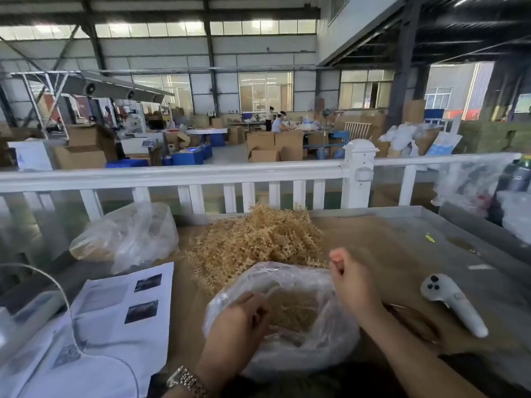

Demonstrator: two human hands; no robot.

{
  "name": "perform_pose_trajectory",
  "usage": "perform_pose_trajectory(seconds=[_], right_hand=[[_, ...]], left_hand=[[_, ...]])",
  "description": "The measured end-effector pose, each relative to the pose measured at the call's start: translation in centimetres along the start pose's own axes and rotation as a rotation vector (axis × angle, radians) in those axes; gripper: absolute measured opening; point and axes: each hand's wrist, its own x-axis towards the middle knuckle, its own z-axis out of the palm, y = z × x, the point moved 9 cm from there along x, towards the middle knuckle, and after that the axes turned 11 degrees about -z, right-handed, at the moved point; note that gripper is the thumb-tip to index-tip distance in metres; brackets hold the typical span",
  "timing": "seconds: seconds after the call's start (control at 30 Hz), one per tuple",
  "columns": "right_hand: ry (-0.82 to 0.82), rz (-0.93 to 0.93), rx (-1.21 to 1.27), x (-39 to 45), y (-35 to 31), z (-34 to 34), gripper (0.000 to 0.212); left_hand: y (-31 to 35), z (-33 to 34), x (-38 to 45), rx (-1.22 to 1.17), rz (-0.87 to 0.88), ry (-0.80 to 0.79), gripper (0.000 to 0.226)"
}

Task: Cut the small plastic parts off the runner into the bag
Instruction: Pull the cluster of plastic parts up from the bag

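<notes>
A clear plastic bag [290, 349] lies open at the near edge of the table, partly filled with small tan plastic parts [293, 308]. Behind it rises a heap of tan plastic runners [255, 239]. My left hand [241, 323] grips the bag's left rim, fingers curled over the plastic. My right hand [349, 280] is at the bag's right rim, fingers bent, pinching the rim near the heap's front edge. No cutting tool shows in either hand.
A second clear bag [129, 234] sits at the far left. Printed sheets [115, 317] and a white cable [69, 305] lie at left. A white controller [451, 300] rests at right. A white fence [201, 176] borders the table's far side.
</notes>
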Motion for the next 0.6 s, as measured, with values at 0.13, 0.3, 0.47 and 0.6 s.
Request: perform_pose_trajectory(seconds=[0.13,0.3,0.47,0.6], right_hand=[[-0.066,0.132,-0.182,2.9,1.6,1.5,0.004],[-0.232,0.241,-0.250,3.3,3.2,4.3,0.021],[-0.292,0.172,-0.398,1.8,1.8,3.8,0.011],[-0.103,0.119,-0.256,1.7,0.4,1.1,0.010]], left_hand=[[-0.8,0.7,0.9,0.045,-0.036,-0.055,0.005],[-1.6,1.0,1.1,0.047,-0.020,-0.037,0.007],[-1.8,0.7,0.5,0.052,-0.002,-0.003,0.008],[-2.1,0.4,0.3,0.023,-0.029,-0.007,0.017]])
